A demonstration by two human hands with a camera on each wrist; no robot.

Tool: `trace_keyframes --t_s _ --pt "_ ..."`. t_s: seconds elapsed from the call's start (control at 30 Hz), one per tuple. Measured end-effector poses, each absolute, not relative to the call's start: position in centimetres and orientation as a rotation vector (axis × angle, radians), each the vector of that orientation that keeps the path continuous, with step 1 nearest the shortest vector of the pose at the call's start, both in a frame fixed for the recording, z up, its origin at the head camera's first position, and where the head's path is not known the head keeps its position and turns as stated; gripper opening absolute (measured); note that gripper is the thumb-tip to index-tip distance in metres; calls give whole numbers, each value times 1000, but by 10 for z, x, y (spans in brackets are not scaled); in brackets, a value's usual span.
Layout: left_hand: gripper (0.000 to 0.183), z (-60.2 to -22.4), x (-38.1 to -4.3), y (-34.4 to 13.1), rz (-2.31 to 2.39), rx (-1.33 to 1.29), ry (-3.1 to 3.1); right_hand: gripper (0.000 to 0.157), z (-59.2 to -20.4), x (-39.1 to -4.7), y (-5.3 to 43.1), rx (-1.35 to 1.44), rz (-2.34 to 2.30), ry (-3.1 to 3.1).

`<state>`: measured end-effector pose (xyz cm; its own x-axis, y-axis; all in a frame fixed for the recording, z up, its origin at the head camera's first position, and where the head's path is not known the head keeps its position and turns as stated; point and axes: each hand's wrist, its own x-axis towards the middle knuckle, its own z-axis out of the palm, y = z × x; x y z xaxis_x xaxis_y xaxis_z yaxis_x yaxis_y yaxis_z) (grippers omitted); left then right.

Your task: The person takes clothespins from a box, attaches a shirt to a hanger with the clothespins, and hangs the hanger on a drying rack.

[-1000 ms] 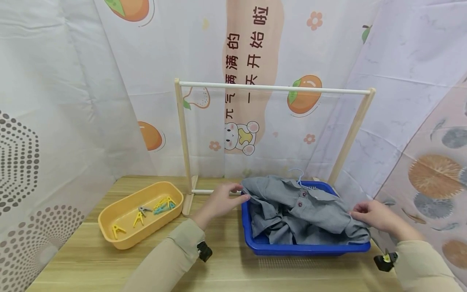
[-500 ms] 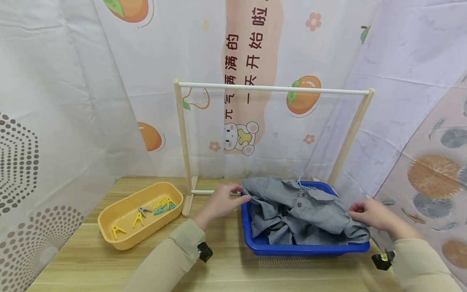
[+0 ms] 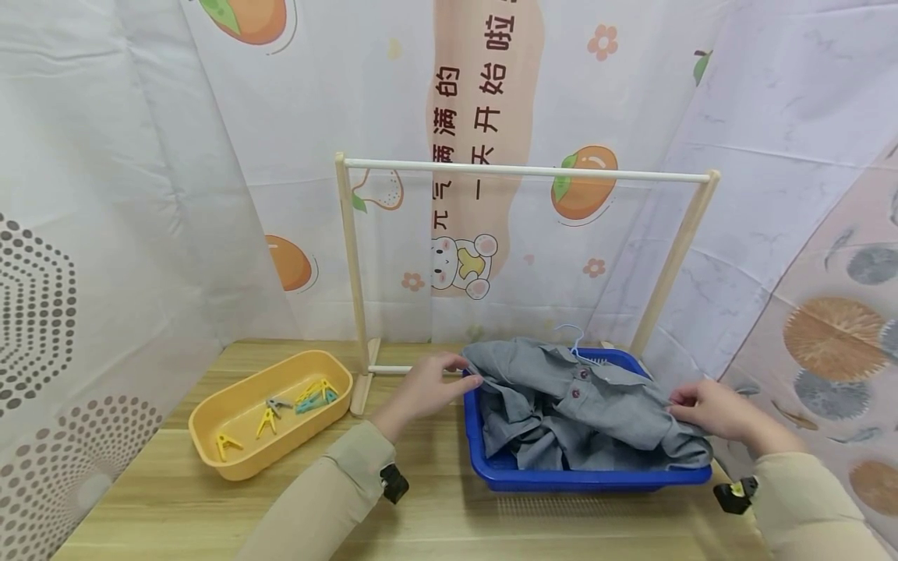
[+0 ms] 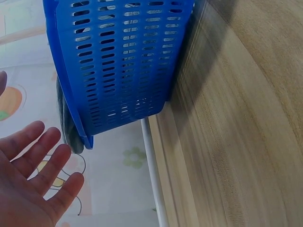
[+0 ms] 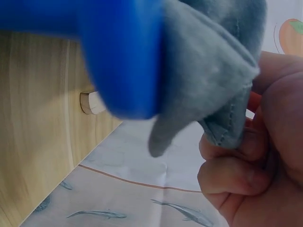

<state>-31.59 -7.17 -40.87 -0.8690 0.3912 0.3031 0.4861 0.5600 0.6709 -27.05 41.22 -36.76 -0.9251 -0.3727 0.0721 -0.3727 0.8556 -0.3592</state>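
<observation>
A grey buttoned shirt (image 3: 610, 401) lies bunched in a blue basket (image 3: 568, 481), with a light blue hanger (image 3: 578, 340) hook poking out at its collar. My left hand (image 3: 424, 392) is at the shirt's left end, thumb and fingers apart. In the left wrist view that hand's fingers (image 4: 57, 163) are spread and fairly straight beside the basket's slotted wall (image 4: 118, 61). My right hand (image 3: 719, 411) pinches the shirt at its right end. Curled fingers (image 5: 232, 175) hold the cloth (image 5: 203, 71) in the right wrist view, just outside the basket's rim.
Behind the basket stands a drying rack with a white top bar (image 3: 526, 168) and wooden posts (image 3: 355, 273). At left on the wooden table (image 3: 421, 506) is a yellow tray (image 3: 231, 467) holding several clothespins (image 3: 266, 421). Printed curtains (image 3: 491, 78) surround the table.
My right hand has shifted very slightly left. The left hand, the shirt and the basket look the same.
</observation>
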Motion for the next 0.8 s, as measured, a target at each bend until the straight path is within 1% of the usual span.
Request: trace_keyframes --t_s 0.2,0.5,0.63,0.8 --pt "57 -408 -316 -72 -1217 -752 -2671 15 -361 -271 413 -653 -657 2937" --pt "60 -407 -315 -73 -1240 -744 -2677 7 -353 -275 410 -563 -647 2912" --pt "59 -407 -315 -75 -1243 -739 -2671 8 -353 -275 410 -481 -744 2828" --pt "57 -407 -315 -75 -1242 -746 -2668 13 -354 -273 409 -400 -819 2748"
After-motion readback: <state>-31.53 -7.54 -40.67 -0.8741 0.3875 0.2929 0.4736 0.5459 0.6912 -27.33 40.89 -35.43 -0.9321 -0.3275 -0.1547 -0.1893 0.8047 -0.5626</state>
